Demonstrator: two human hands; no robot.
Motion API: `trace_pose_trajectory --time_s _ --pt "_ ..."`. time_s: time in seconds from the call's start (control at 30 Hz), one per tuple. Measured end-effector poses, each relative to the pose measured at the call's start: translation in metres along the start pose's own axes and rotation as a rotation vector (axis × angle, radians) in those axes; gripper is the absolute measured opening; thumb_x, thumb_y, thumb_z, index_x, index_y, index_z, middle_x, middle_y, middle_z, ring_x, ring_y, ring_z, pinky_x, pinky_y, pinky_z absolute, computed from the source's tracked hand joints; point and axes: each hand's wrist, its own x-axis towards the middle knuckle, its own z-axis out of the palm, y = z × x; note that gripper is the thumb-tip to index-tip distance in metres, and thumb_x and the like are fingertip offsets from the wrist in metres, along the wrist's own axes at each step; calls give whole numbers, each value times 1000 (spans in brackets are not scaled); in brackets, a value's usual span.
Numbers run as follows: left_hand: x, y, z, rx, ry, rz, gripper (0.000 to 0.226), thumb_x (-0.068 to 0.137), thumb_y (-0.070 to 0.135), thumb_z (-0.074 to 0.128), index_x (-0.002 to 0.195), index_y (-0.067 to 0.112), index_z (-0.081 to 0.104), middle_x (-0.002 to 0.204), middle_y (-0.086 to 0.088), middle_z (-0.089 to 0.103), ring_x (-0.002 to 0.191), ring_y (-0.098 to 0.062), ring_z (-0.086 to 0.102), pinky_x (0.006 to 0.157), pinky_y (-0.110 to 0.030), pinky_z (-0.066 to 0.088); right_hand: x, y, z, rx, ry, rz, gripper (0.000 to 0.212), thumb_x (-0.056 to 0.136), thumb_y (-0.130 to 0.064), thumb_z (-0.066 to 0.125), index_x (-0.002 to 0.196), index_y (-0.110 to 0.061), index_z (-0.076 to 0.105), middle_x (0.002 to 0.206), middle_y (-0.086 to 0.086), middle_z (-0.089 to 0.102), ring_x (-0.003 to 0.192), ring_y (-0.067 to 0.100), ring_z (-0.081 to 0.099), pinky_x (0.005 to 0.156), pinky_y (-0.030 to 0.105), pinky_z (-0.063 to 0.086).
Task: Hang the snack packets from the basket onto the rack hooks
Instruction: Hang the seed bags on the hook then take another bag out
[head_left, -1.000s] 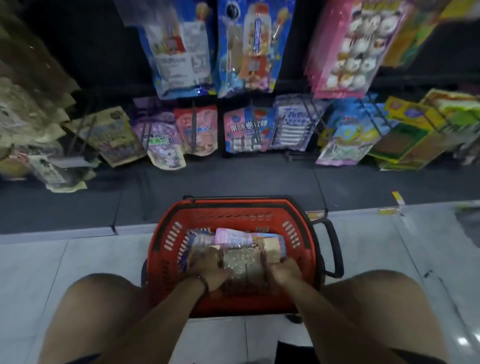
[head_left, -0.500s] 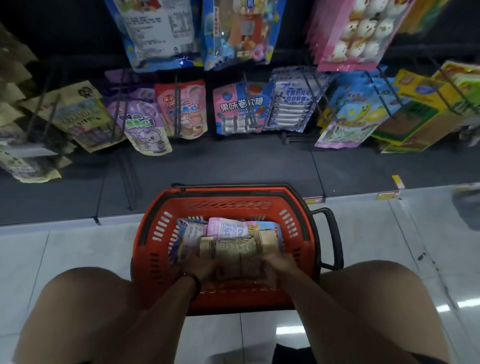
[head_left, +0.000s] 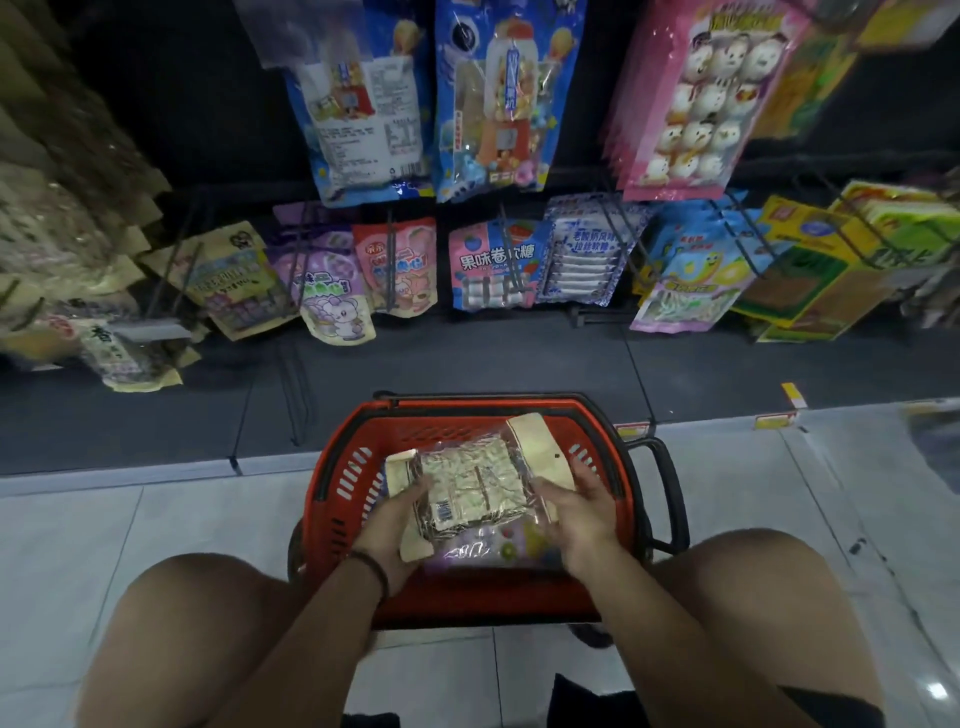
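Note:
A red plastic basket (head_left: 332, 499) sits on the floor between my knees. Above it I hold a stack of beige-and-clear snack packets (head_left: 467, 486), tilted, with cream header cards. My left hand (head_left: 397, 530) grips the stack's lower left end from beneath. My right hand (head_left: 576, 506) holds its right side. A pink packet with coloured sweets (head_left: 493, 548) lies in the basket under the stack. Beyond the basket, the dark rack carries hooks (head_left: 511, 249) with hanging packets.
The rack's lower row holds purple, pink, blue and green packets; larger blue (head_left: 498, 98) and pink (head_left: 701, 93) bags hang above. Beige packets (head_left: 67, 218) crowd the left. A dark base shelf (head_left: 467, 358) lies between basket and hooks. The basket's black handle (head_left: 670, 493) sticks out right.
Both hands have lifted the beige packet stack up out of the basket; earlier they were pressed down on it inside. The pink packet beneath is now uncovered.

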Motion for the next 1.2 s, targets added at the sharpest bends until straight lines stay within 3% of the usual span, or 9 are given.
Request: trace_pose_trajectory --time_s 0.1,0.2,0.33,0.47,0.6,0.73,0.93,1.03,1.2 --pt "-38 2 11 -130 -90 85 37 93 19 70 130 11 69 122 -14 76 107 -34 75 79 -43 63 -26 -3 9 164 -66 47 44 88 -6 83 129 -2 66 119 19 75 107 33 72 89 45 63" --pt "-67 -14 20 -79 -128 195 57 83 9 77 138 9 62 127 -16 74 113 -36 73 82 -45 61 -53 1 14 21 -265 57 58 85 -33 88 129 -4 66 118 19 72 109 44 71 99 55 57" --pt "-106 -34 22 40 -165 261 59 82 26 84 136 22 62 128 -7 75 115 -30 73 92 -47 59 -74 5 9 42 -415 37 50 95 -27 79 138 -12 60 129 19 75 115 44 74 103 66 55" --pt "-111 -39 6 374 268 646 94 51 56 99 131 20 62 120 -2 73 109 -25 72 92 -45 61 -89 5 0 -57 -365 -115 54 86 -21 87 134 -15 66 126 12 78 117 38 74 106 68 52" --pt "-120 -46 15 811 301 939 65 75 40 85 134 34 58 134 11 54 127 -11 52 108 -37 47 -109 12 -1 -277 -315 -255 50 83 -33 91 128 -25 70 116 -1 80 108 27 77 87 55 65" --pt "-121 -54 25 599 -59 760 67 81 30 85 141 32 53 135 11 65 126 -8 63 102 -30 54 -120 17 -5 -337 -428 -318 21 104 -18 64 120 -16 79 112 6 81 106 25 78 75 31 64" --pt "-126 -51 22 279 25 711 49 95 18 74 139 27 56 131 6 71 122 -9 67 103 -34 56 -119 14 -7 -458 -412 -472 16 101 -19 71 113 -23 80 113 2 80 110 23 75 96 41 61" --pt "-133 -38 28 238 -83 637 35 95 27 73 127 36 61 124 11 72 113 -7 68 100 -33 51 -113 3 -1 -458 -277 -578 43 87 -35 85 125 -30 68 114 -3 75 109 15 73 98 41 59" --pt "-155 -8 46 251 -192 537 17 98 22 69 95 34 58 92 21 66 82 12 60 75 -15 44 -112 -39 7 -431 -447 -439 58 90 -44 81 140 -35 55 137 -15 62 127 9 60 109 34 48"
